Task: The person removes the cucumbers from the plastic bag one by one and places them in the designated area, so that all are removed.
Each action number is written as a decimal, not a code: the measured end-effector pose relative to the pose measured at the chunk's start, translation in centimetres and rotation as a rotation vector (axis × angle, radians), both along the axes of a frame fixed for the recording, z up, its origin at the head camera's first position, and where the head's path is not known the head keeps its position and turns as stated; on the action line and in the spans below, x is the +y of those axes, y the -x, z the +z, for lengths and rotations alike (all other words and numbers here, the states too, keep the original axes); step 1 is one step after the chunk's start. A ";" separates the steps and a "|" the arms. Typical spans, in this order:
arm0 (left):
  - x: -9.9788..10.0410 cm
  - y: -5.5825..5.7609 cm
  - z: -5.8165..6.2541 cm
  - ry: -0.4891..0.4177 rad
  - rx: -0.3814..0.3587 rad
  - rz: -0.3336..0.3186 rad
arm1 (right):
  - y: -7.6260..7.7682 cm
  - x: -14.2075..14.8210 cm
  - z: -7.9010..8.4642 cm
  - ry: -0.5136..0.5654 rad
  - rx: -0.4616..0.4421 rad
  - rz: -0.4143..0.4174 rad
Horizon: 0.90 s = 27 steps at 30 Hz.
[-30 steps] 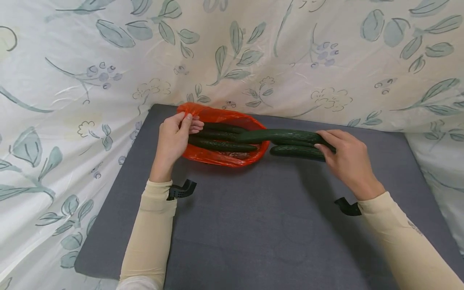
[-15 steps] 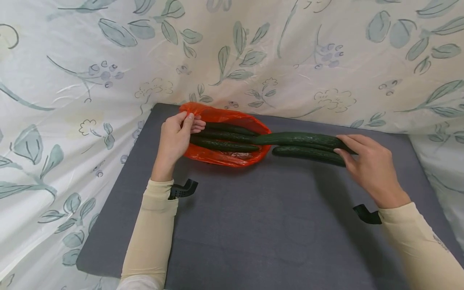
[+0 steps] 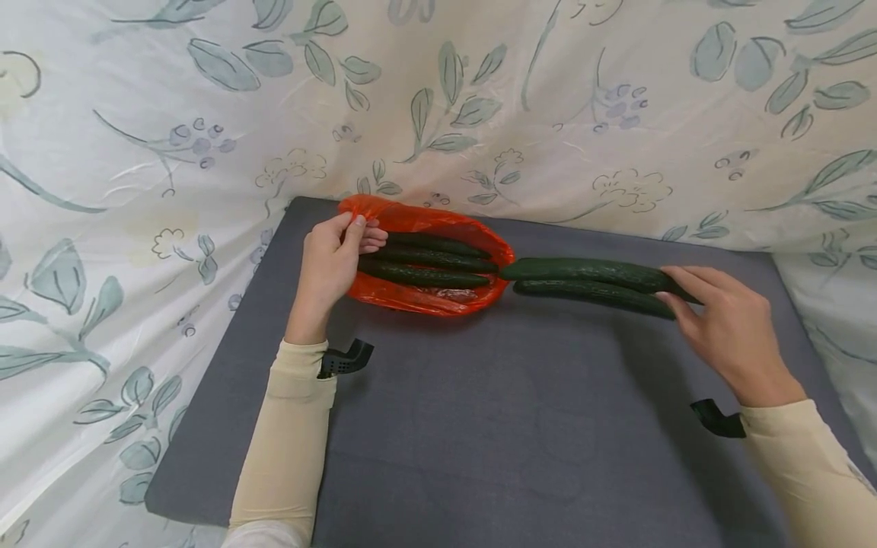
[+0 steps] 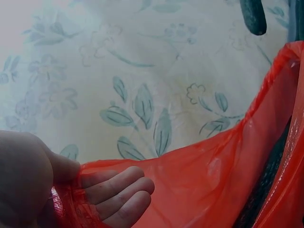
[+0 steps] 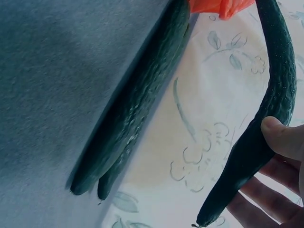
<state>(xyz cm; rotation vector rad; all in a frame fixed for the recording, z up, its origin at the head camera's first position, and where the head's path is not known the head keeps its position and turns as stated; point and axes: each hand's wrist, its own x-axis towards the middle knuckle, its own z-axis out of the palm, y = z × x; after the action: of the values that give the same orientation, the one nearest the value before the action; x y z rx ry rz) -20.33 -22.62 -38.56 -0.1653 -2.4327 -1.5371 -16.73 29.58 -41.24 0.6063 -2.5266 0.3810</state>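
My left hand (image 3: 331, 262) pinches the gathered rim of a red plastic bag (image 3: 438, 304) between thumb and fingers. The bag lies with its mouth spread, and three cucumbers (image 3: 428, 275) show side by side inside. To the right, my right hand (image 3: 736, 335) grips the right end of another cucumber (image 3: 582, 269). In the right wrist view this cucumber (image 5: 280, 71) is held above the table, the thumb on one side and fingers on the other. Below it, two cucumbers (image 5: 128, 114) lie together on the table; in the head view one cucumber (image 3: 589, 293) shows plainly beneath.
A dark grey cloth-covered table (image 3: 500, 426) carries everything. Behind and at both sides hangs a pale leaf-patterned sheet (image 3: 548, 114), close to the table's back edge. A black wrist mount (image 3: 346, 359) juts inward from the left wrist, and another mount (image 3: 715, 418) from the right.
The right hand has moved right with its cucumber, drawing the far end from over the cucumbers inside the bag to the bag's right rim. The left hand keeps its hold on the rim.
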 end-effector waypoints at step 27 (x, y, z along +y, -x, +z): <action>0.0 0.1 0.0 -0.010 -0.001 0.002 | -0.3 2.0 -4.4 -0.023 -0.098 -0.021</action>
<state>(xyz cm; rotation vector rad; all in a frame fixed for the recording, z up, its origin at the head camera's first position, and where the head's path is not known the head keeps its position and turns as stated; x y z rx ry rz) -20.44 -22.61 -38.54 -0.1597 -2.4249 -1.5483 -16.45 31.61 -45.65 0.5820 -2.6326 0.3828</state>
